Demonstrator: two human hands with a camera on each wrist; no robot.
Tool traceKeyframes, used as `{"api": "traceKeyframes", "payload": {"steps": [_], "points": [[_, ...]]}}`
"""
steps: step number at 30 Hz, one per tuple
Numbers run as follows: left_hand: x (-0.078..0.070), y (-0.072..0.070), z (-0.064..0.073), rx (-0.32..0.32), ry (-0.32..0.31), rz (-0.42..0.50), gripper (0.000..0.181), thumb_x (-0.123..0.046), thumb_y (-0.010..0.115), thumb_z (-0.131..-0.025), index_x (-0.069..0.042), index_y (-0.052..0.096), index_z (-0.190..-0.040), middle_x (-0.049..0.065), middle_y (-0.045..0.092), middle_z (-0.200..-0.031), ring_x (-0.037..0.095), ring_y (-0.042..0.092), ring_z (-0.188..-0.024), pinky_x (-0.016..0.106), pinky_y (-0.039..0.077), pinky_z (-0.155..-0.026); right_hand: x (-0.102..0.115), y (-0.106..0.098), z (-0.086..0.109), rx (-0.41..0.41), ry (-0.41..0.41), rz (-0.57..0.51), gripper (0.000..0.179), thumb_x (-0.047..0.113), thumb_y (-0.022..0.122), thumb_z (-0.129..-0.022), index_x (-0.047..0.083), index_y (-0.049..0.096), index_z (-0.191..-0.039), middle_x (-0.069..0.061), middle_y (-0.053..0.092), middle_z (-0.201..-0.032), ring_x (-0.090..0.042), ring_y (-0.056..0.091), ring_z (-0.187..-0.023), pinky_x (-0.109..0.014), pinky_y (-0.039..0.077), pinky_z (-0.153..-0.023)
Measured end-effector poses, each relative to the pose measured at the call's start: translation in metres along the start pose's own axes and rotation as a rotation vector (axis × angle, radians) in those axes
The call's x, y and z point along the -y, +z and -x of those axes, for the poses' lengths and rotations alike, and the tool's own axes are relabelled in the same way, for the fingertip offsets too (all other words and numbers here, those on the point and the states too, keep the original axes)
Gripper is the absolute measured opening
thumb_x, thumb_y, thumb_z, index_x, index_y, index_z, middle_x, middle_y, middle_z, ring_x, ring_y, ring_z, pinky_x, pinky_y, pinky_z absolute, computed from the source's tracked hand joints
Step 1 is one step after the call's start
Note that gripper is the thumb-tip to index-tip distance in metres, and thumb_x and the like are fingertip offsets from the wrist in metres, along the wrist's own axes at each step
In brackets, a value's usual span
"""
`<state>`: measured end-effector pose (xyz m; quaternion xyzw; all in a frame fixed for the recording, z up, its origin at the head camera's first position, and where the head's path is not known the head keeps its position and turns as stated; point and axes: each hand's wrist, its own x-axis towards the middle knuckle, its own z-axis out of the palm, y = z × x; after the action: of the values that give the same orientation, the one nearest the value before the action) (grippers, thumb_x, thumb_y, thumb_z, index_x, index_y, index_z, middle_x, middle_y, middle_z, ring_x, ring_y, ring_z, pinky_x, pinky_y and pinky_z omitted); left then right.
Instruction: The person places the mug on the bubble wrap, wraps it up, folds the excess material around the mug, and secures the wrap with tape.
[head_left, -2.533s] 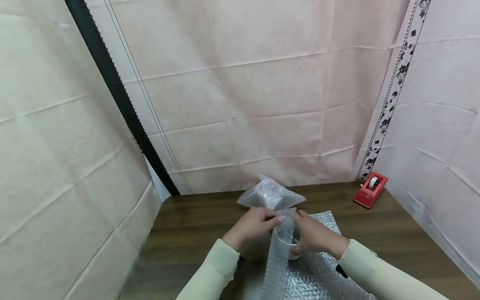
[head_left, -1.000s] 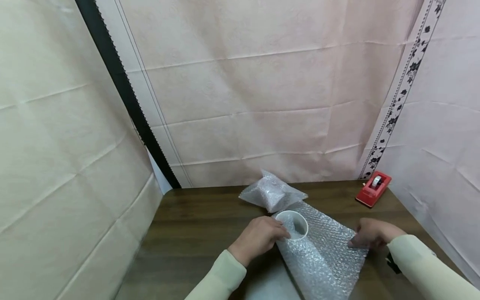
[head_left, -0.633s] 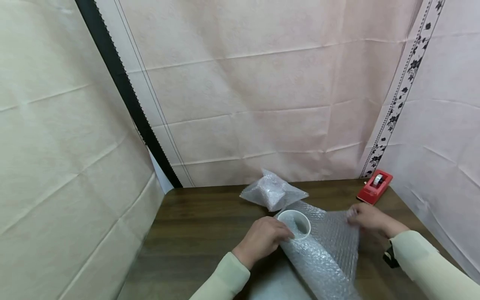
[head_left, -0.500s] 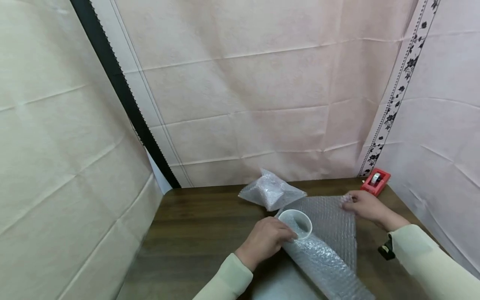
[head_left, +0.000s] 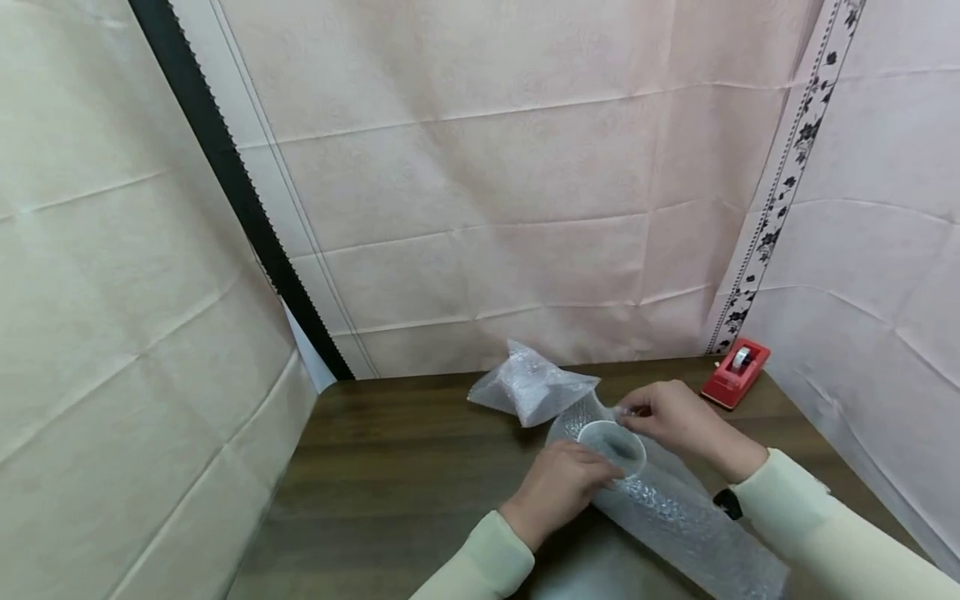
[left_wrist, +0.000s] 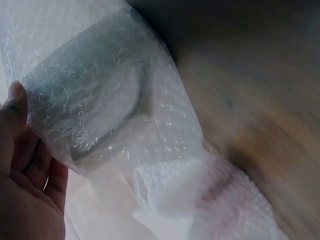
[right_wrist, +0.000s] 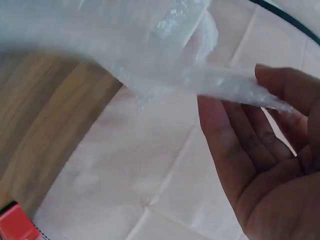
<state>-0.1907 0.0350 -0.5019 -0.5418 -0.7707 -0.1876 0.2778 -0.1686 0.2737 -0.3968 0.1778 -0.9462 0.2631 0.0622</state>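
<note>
A mug (head_left: 615,446) with a pale rim stands on a sheet of bubble wrap (head_left: 690,529) on the table. In the left wrist view the mug's handle (left_wrist: 140,95) shows through the wrap around its side. My left hand (head_left: 561,490) grips the mug at the near-left of its rim, thumb and fingers over the wrap. My right hand (head_left: 678,421) pinches the free edge of the bubble wrap (right_wrist: 225,86) between thumb and fingers, just beyond the mug's right side. The wrap rises in a curve behind the mug.
A bubble-wrapped bundle (head_left: 536,387) lies just behind the mug. At the table's back right corner stands a red tape dispenser (head_left: 737,373). Cloth curtains (head_left: 487,208) hang behind and at both sides of the wooden table (head_left: 390,483).
My right hand has taken the wrap's edge from the right, lifted it back and brought it left toward the mug. My left hand has kept its grip, shifting slightly right with the mug.
</note>
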Motion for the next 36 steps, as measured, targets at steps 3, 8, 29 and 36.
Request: {"api": "traceKeyframes", "payload": {"steps": [3, 8, 29, 36], "points": [[-0.001, 0.004, -0.006, -0.013, -0.015, -0.014, 0.013, -0.03, 0.09, -0.095, -0.029, 0.088, -0.108, -0.018, 0.087, -0.102, -0.002, 0.08, -0.092, 0.018, 0.061, -0.091, 0.006, 0.008, 0.005, 0.065, -0.039, 0.023, 0.009, 0.015, 0.085, -0.101, 0.013, 0.091, -0.107, 0.005, 0.088, -0.1, -0.001, 0.075, -0.084, -0.025, 0.061, -0.07], [-0.002, 0.01, -0.013, -0.002, -0.072, -0.016, 0.022, -0.038, 0.09, -0.088, -0.023, 0.08, -0.101, -0.015, 0.086, -0.094, 0.002, 0.078, -0.083, 0.017, 0.06, -0.081, 0.009, 0.016, 0.015, 0.162, -0.039, 0.057, 0.011, 0.016, 0.082, -0.104, 0.021, 0.091, -0.107, 0.011, 0.087, -0.099, 0.004, 0.072, -0.082, -0.025, 0.061, -0.07], [0.029, 0.001, 0.003, 0.174, -0.222, 0.232, 0.046, -0.026, 0.1, -0.087, -0.019, 0.082, -0.129, 0.0, 0.075, -0.154, 0.02, 0.065, -0.152, 0.029, 0.05, -0.129, -0.011, 0.029, 0.03, 0.211, -0.171, 0.268, 0.031, 0.014, 0.101, -0.083, 0.015, 0.092, -0.113, 0.001, 0.089, -0.102, -0.012, 0.081, -0.085, -0.036, 0.068, -0.072], [0.03, 0.003, -0.001, 0.231, -0.123, 0.236, 0.039, -0.022, 0.097, -0.093, -0.019, 0.083, -0.129, -0.002, 0.079, -0.148, 0.019, 0.068, -0.15, 0.025, 0.046, -0.131, -0.021, 0.024, 0.033, 0.19, -0.298, 0.285, 0.028, 0.015, 0.101, -0.081, 0.023, 0.092, -0.106, 0.011, 0.087, -0.095, 0.0, 0.073, -0.077, -0.03, 0.061, -0.064]]}}
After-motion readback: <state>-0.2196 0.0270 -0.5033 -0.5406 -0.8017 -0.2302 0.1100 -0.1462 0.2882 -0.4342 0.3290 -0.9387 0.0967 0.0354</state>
